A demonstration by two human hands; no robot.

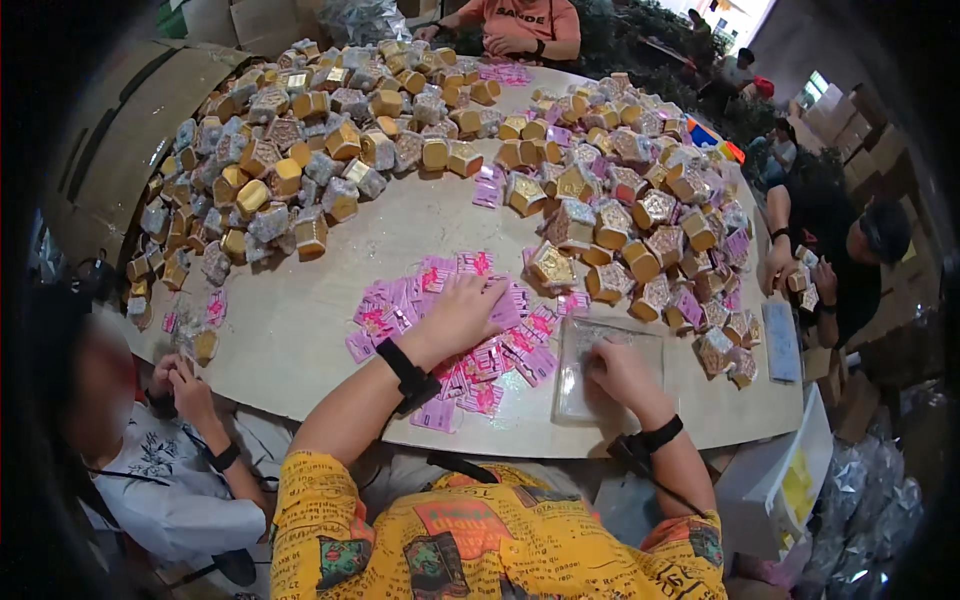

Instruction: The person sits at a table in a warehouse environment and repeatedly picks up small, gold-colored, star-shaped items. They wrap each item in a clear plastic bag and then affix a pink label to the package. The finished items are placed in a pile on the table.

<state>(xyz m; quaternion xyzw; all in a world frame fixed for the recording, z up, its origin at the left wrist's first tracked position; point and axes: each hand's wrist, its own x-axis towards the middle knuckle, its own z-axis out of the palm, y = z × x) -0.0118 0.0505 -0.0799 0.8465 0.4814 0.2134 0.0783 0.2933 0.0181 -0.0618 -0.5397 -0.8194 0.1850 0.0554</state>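
Note:
My left hand point(466, 316) lies on a loose spread of pink printed cards point(385, 308), its fingers stretched out over them. To its right, my right hand point(620, 372) is closed, with thumb and fingers curled together at the top of a flat stack of clear plastic bags point(578, 385). Its fingertips press on the thin plastic, and the far side of the fingers is partly hidden. Past the cards, small gold house-shaped boxes point(553, 268) stand at the edge of a large heap.
Wrapped gold and silvery boxes point(285, 175) pile across the table's point(385, 225) far left. A person sits at the left point(170, 480), another at the right point(850, 270), a third at the far side point(530, 25). A bluish flat stack point(782, 342) lies by the right edge.

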